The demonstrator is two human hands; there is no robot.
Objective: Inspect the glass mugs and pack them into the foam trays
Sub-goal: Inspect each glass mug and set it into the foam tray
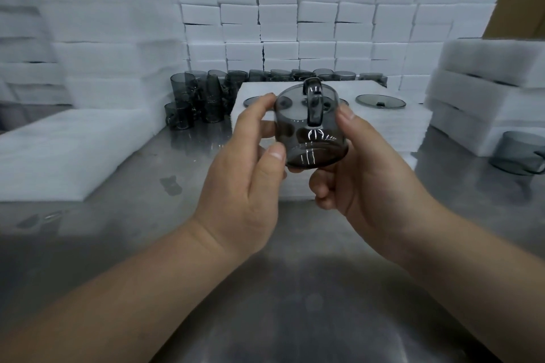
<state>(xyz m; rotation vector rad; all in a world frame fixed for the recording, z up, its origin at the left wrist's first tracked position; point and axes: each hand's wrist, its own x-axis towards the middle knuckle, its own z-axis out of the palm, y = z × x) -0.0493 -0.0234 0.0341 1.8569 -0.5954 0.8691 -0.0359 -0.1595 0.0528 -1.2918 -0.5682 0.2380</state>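
Note:
I hold a smoky grey glass mug up in front of me, tilted on its side with its handle facing me. My left hand grips its left side with thumb and fingers. My right hand cups its right side and bottom. Behind the mug lies a stack of white foam trays; the top tray has mugs seated in its holes, one rim showing at the right.
Several stacked grey mugs stand at the back left on the steel table, with more along the back. One mug sits at the right. Foam sheets lie left, foam stacks right, and a foam block wall behind.

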